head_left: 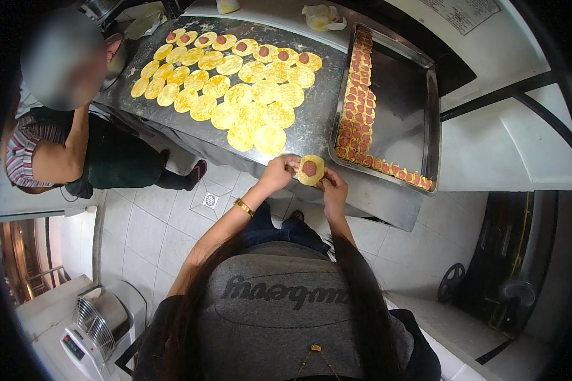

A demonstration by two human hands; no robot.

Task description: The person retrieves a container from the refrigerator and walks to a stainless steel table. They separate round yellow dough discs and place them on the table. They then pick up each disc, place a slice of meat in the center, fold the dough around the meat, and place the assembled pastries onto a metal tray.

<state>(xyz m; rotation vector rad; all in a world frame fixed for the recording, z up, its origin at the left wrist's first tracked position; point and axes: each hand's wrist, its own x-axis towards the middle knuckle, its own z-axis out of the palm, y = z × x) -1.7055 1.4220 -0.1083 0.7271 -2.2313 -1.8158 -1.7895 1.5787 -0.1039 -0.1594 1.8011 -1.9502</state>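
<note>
Between my two hands, above the table's near edge, is a round yellow dough wrapper (312,180) with a ball of reddish ground meat (309,168) at its middle. My left hand (278,174) grips the wrapper's left edge. On the other side, my right hand (334,189) pinches its lower right edge. Rows of flat yellow wrappers (225,115) lie on the floured metal table (124,95) to the left, and those in the far row carry meat balls (245,46). At the right, a deep metal tray (435,108) holds filled dumplings (357,118) packed along its left and near sides.
Another person (51,143) stands at the table's left end, beside a metal bowl (114,60) of meat. A crumpled plastic bag (324,18) sits beyond the table's far side. Behind on the left is a white mixer-like machine (98,327). A black frame (521,92) borders the right side.
</note>
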